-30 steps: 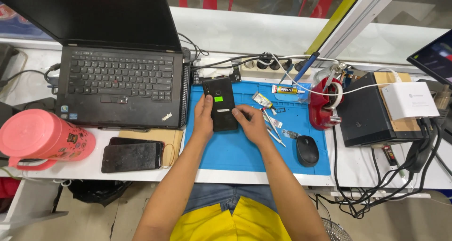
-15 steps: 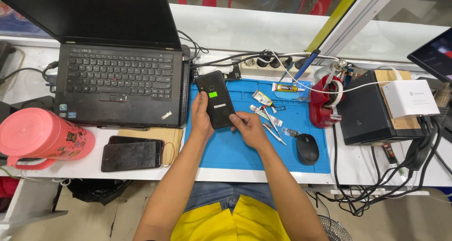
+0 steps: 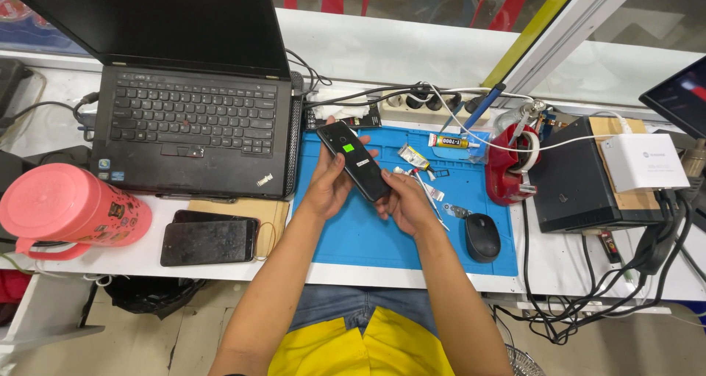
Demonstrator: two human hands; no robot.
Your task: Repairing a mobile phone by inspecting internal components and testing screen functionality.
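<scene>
Holding the black phone (image 3: 353, 160) tilted above the blue mat's (image 3: 368, 236) far edge, your left hand (image 3: 329, 185) and right hand (image 3: 404, 199) grip it firmly.

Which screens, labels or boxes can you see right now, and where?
Laptop screen: far left, dark.
Black phone: in both hands, small green label.
Two dark phones: stacked below laptop.
Glue tube: on blue mat, white label.
White box: right, atop black box.

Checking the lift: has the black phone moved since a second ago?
Yes. The black phone has tilted diagonally and risen off the blue mat, held in both hands.
</scene>
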